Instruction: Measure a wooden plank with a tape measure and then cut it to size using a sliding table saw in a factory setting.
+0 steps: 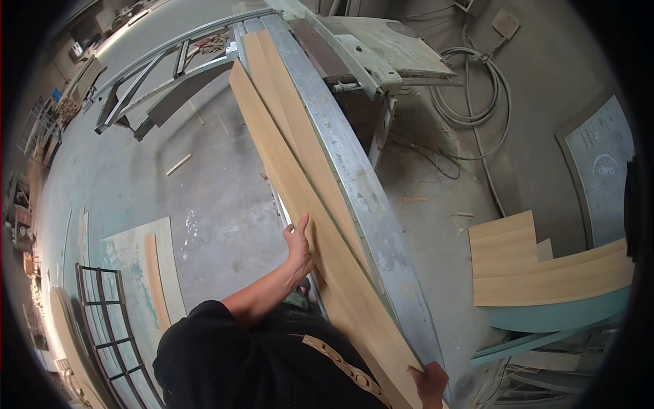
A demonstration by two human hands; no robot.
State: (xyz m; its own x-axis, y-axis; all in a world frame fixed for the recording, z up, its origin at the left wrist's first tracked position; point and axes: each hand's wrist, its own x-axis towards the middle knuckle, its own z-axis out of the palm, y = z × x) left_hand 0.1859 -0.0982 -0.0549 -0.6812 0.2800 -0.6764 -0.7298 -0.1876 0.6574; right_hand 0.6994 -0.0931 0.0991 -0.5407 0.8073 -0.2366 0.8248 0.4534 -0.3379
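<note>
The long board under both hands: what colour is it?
Light tan wood grain, head view: long board.

a grey panel with a pale round mark and faint print (599, 170) stood against the floor at the far right, rounded at its top corner and edged in lighter grey; no packages or screens showed, and no other sign or label could be made out

Stacked pale wood panels (538, 262) on a teal board (565, 315) at right of frame. Coiled cable (477, 88) on the concrete floor (204, 198) at upper right. Black metal grid frame (112, 320) at lower left, grey metal frame (157, 75) at upper left.
</note>
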